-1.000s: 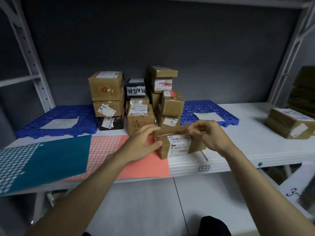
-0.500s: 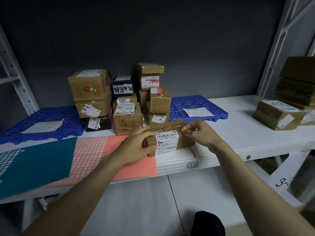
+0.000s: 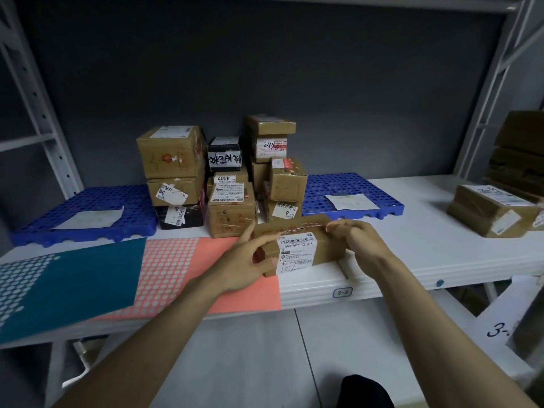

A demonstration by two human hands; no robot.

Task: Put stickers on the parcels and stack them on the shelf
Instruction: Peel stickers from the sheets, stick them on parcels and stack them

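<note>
Two perforated blue plastic pallets (image 3: 353, 188) flank stacked cardboard parcels (image 3: 231, 184) on the smooth white shelf (image 3: 426, 251). At its front edge, a rectangular brown parcel (image 3: 326, 248) is gripped by the left hand (image 3: 250, 260); right hand (image 3: 362, 240) fingers pinch together at its top edge.

A brown cardboard parcel (image 3: 297, 245) sits at the white metal shelf's (image 3: 441, 248) front edge, before stacked cardboard boxes (image 3: 223, 178); two blue perforated plastic mats (image 3: 88, 213) flank the stack.

Two blue mats (image 3: 85, 214), two sticker sheets (image 3: 88, 278)
</note>
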